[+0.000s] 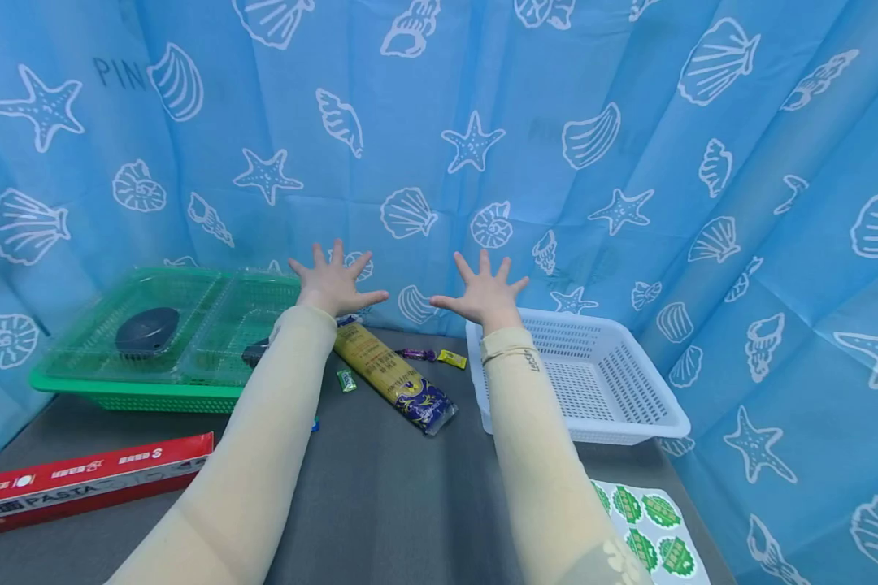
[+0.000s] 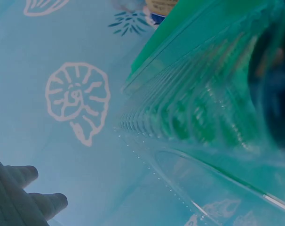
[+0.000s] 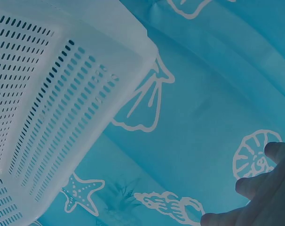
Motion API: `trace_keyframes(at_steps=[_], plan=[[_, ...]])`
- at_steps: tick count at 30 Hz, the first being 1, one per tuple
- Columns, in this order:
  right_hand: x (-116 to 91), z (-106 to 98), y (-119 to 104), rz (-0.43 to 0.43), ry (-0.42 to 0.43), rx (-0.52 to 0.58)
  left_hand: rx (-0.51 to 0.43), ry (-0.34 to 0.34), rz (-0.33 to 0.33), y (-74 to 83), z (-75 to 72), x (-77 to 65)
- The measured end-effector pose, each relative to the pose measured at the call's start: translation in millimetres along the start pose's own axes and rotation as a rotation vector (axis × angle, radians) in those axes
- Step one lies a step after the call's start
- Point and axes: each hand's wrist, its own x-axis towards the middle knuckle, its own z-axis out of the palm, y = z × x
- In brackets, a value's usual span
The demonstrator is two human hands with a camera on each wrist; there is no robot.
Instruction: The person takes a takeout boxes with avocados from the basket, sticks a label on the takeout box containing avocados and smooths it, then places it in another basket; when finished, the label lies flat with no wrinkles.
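Both hands are held out forward with fingers spread wide and nothing in them. My left hand (image 1: 332, 284) is raised beside the right end of the green basket (image 1: 168, 398), which has a clear plastic lid (image 1: 205, 325). Over the back left corner of the white basket (image 1: 658, 431) is my right hand (image 1: 486, 296). Between the arms lies a yellow and purple pasta packet (image 1: 395, 374), its far end close below the left hand. The left wrist view shows left fingertips (image 2: 51, 205) by the lid; the right wrist view shows right fingertips (image 3: 248, 187) against the curtain.
Small sweets lie near the packet: a green one (image 1: 346, 380), a purple one (image 1: 415, 354) and a yellow one (image 1: 451, 358). A red pasta box (image 1: 95, 479) is at left, a green sticker sheet (image 1: 662, 528) at right. A blue shell-patterned curtain (image 1: 439, 146) hangs behind.
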Motion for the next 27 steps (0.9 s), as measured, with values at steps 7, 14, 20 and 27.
trace_keyframes(at_steps=[7,14,20,27], plan=[[-0.6,-0.9,-0.6,0.004,0.014,0.008,-0.004,-0.007,-0.003,1.1,-1.1,-1.8],[-0.2,0.7,-0.2,0.001,0.027,0.005,-0.002,-0.009,-0.003,2.2,-0.9,-0.7],[-2.9,-1.2,-0.4,0.002,0.017,0.01,0.001,-0.001,0.009,3.6,-0.9,-0.6],[-3.5,-5.2,-0.7,0.009,0.024,0.023,0.022,0.012,0.014,4.3,-4.0,0.3]])
